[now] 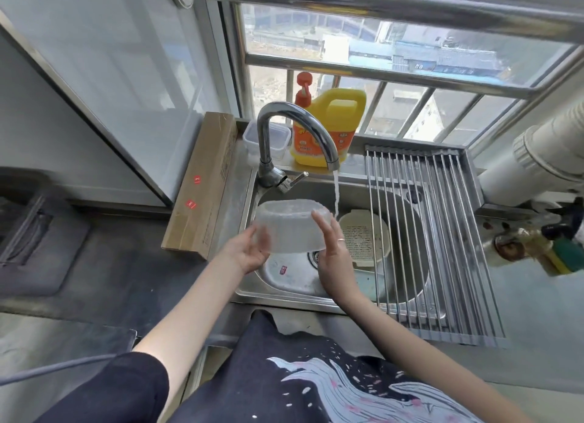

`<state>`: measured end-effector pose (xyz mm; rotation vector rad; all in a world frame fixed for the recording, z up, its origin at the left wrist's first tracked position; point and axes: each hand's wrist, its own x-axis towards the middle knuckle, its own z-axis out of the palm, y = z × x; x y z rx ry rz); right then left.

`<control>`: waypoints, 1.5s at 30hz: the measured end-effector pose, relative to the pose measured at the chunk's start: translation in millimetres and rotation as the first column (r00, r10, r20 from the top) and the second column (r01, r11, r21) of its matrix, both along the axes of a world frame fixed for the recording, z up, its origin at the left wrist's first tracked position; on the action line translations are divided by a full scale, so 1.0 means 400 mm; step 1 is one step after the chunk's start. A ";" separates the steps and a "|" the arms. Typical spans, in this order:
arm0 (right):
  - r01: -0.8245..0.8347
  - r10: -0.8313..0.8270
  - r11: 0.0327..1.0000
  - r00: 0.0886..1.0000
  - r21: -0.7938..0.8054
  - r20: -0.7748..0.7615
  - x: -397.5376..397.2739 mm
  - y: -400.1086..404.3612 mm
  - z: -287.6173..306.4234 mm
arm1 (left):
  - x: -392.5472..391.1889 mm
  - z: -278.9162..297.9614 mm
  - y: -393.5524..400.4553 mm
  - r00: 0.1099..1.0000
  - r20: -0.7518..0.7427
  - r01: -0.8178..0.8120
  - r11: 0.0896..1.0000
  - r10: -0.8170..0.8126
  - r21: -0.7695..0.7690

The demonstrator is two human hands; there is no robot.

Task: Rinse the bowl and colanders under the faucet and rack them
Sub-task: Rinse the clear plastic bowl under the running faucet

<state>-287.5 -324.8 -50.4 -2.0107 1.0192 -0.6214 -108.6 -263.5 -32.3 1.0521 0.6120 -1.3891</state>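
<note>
A clear plastic bowl (pixel 292 226) hangs upside down and tilted over the steel sink (pixel 407 210). My left hand (pixel 249 252) holds its left rim with curled fingers. My right hand (pixel 331 248) presses flat, with straight fingers, against its right side. The faucet (pixel 297 135) runs, and its stream falls just right of the bowl. A cream colander (pixel 363 236) sits in the sink under the roll-up rack (pixel 433 233), which covers the sink's right half. A pale blue item lies below the colander, partly hidden.
A yellow detergent jug (pixel 328 128) and a clear lidded box (pixel 278 138) stand on the sill behind the faucet. A cardboard box (pixel 205 185) lies along the sink's left edge. A white pipe (pixel 537 157) and a valve jut in at right.
</note>
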 end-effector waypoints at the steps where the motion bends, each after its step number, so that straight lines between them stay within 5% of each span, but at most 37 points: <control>1: 0.000 -0.002 0.999 0.999 0.052 0.040 -0.008 0.002 -0.006 | 0.006 -0.006 -0.002 1.000 0.012 -0.021 0.999 0.021 0.038; 4: 0.082 -0.216 0.879 0.947 0.469 0.238 -0.025 -0.005 -0.006 | 0.032 -0.025 0.005 0.990 0.139 0.011 0.998 -0.020 0.061; 6: 0.072 -0.441 0.602 0.860 0.795 0.256 -0.016 -0.017 0.007 | 0.043 -0.038 0.011 0.964 0.252 0.079 0.996 -0.086 0.035; 8: 0.036 -0.430 0.456 0.883 0.889 0.185 -0.002 -0.030 0.021 | 0.050 -0.054 0.020 0.905 0.402 0.128 0.990 -0.142 0.060; 12: 0.169 -0.237 0.503 0.970 0.847 -0.053 0.028 -0.020 0.006 | 0.050 -0.081 0.025 0.872 0.416 0.196 0.963 -0.258 0.186; 17: 0.231 -0.330 0.522 0.942 0.821 -0.055 0.030 -0.030 0.004 | 0.049 -0.074 0.014 0.857 0.418 0.273 0.954 -0.300 0.125; 21: 0.228 -0.216 0.572 0.969 0.788 -0.124 0.028 -0.029 0.019 | 0.050 -0.065 0.000 0.729 0.570 0.332 0.924 -0.380 0.191; 29: 0.285 -0.199 0.571 0.958 0.770 -0.207 0.036 -0.018 0.028 | 0.067 -0.101 0.021 0.719 0.487 0.455 0.866 -0.496 0.209; 35: 0.184 -0.148 0.566 0.982 0.804 -0.121 -0.013 -0.037 0.033 | 0.056 -0.041 0.040 0.558 0.533 0.525 0.768 -0.636 0.366; 40: 0.148 -0.177 0.607 0.983 0.781 -0.049 -0.071 -0.054 0.040 | 0.055 -0.025 0.027 0.453 0.554 0.651 0.683 -0.699 0.330; 45: 0.115 -0.246 0.693 0.966 0.712 0.084 -0.161 -0.082 0.071 | 0.044 0.014 0.001 0.249 0.613 0.807 0.511 -0.750 0.298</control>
